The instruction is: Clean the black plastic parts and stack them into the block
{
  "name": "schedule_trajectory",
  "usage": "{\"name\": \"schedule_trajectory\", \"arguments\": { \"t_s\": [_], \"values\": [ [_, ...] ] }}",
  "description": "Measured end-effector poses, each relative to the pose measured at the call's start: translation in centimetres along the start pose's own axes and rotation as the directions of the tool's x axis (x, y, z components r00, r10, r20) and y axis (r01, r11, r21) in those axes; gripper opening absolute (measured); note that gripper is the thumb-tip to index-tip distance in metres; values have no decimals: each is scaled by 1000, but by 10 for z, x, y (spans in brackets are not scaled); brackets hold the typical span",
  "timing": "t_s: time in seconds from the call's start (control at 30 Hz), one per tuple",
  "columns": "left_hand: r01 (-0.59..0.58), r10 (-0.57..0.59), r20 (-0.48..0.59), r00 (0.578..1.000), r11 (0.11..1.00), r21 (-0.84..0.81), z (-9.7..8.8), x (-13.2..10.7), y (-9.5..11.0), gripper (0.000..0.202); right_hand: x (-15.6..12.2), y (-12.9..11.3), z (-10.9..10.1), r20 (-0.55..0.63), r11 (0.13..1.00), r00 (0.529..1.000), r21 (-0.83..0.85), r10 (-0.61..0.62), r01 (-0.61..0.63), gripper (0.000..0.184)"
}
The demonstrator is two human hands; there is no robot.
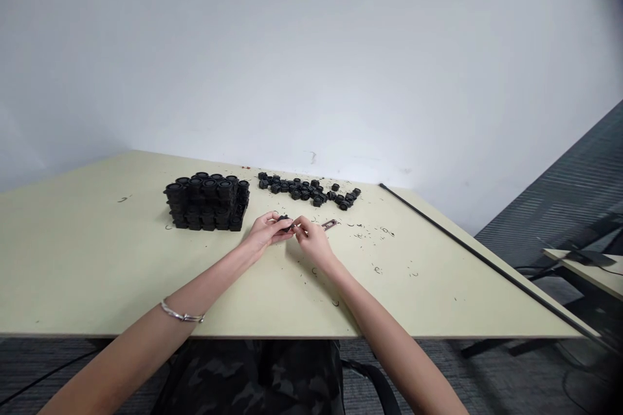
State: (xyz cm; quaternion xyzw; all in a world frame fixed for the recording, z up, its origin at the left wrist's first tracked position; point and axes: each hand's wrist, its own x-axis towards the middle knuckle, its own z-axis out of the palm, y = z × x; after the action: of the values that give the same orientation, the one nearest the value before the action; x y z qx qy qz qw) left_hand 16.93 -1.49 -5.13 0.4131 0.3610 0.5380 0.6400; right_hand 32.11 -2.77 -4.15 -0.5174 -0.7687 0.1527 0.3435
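Note:
A small black plastic part is pinched between the thumb and fingers of my left hand. Close against it on the right, my right hand has its fingers closed. From behind that hand juts a slim brownish tool with a slotted handle, which looks like a small knife. Its working end is mostly hidden by my fingers. To the left of my hands rises a neat stack of black round-topped parts. Beyond my hands lies a loose row of smaller black parts.
Black shavings are scattered over the pale yellow table, mostly to the right. A long black rod runs along the table's right side. The white wall stands behind. At far right is another table with cables.

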Motion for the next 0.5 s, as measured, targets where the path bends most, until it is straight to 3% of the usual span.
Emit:
{"name": "schedule_trajectory", "arguments": {
  "t_s": [0.27,0.4,0.5],
  "values": [
    [-23,20,43,999,998,57,2,-2,2,33,1,3,-1,198,927,978,348,70,-137,12],
    [9,-10,37,999,1000,11,-1,2,-1,31,2,5,1,236,915,969,371,73,-159,13],
    [30,-28,40,999,998,-64,-3,4,-2,28,0,2,1,153,956,987,278,58,-99,18]
  ]
}}
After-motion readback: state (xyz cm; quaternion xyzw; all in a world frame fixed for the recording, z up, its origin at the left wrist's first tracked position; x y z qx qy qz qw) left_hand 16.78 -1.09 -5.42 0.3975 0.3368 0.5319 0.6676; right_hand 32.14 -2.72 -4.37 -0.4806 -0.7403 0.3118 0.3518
